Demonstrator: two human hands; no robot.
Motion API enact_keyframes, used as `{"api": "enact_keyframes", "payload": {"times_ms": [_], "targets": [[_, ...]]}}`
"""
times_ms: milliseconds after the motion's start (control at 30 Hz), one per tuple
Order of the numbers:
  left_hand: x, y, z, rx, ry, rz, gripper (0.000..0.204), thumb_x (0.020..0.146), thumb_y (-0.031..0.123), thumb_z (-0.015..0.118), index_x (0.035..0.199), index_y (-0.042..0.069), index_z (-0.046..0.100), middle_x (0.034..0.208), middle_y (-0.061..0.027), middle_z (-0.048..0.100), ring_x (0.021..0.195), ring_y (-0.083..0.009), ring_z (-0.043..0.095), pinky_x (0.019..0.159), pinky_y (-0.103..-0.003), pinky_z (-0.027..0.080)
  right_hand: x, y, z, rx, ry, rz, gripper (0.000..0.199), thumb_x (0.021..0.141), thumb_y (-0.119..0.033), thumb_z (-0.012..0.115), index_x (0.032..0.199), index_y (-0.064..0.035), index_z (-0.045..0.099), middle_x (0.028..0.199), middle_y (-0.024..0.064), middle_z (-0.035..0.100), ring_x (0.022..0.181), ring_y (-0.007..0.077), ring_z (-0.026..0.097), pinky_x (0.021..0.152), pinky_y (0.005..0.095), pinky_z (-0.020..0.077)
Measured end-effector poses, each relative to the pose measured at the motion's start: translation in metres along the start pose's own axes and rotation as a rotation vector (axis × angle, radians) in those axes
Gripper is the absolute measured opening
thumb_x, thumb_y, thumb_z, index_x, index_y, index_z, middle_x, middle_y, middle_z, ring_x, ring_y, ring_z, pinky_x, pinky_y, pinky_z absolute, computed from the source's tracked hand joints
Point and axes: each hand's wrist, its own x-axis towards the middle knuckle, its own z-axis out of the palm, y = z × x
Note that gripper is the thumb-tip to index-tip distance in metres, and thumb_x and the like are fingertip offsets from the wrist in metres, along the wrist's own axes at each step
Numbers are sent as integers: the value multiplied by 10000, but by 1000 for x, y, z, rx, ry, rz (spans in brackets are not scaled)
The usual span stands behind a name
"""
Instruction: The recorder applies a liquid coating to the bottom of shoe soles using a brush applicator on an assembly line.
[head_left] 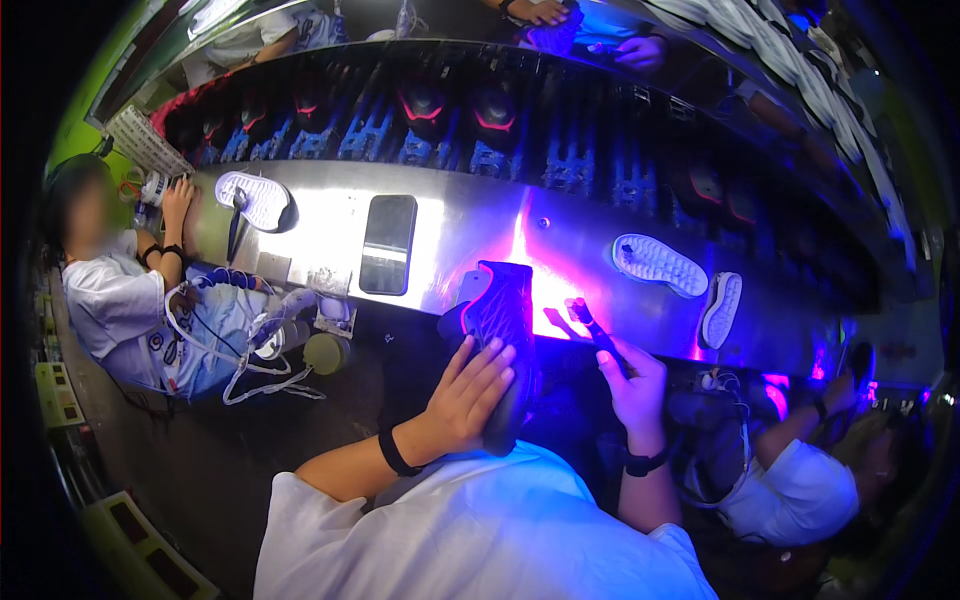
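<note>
A dark shoe upper point(507, 300) with a pinkish-red collar line stands in front of me, its top end at the bench edge. My left hand point(468, 400) holds its side, fingers stretched along the surface and thumb hidden. To the right, my right hand point(636, 388) is closed around the dark handle of a small brush point(603, 342). The brush head points up and left over the lit metal bench, apart from the shoe. Pink and blue light washes over both.
On the metal bench point(440, 240) lie a dark phone point(387, 245) and white shoe soles point(660, 266), point(722, 310), point(252, 200). Behind runs a rack point(400, 140) carrying dark shoes. One co-worker point(140, 310) sits at left, another point(790, 485) at right.
</note>
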Motion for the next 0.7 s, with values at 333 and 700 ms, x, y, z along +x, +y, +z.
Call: {"api": "enact_keyframes", "payload": {"times_ms": [333,700], "targets": [[-26,-14,1,39,-133,152,502,917,142,670,1368,14,488,1429,-228,572,1354,-392,547,1122,-657,385,41,6,32,33,-119,94,314,954,-135,720,1228,18,712,990,109,766,913,148,694,840,302,527],[-23,-17,-4,19,-177,177,508,931,151,632,1390,3,472,1453,-224,551,1370,-379,533,1136,-618,399,9,16,22,10,-219,62,405,953,-215,742,1278,20,687,830,2,660,756,75,589,701,247,470]]}}
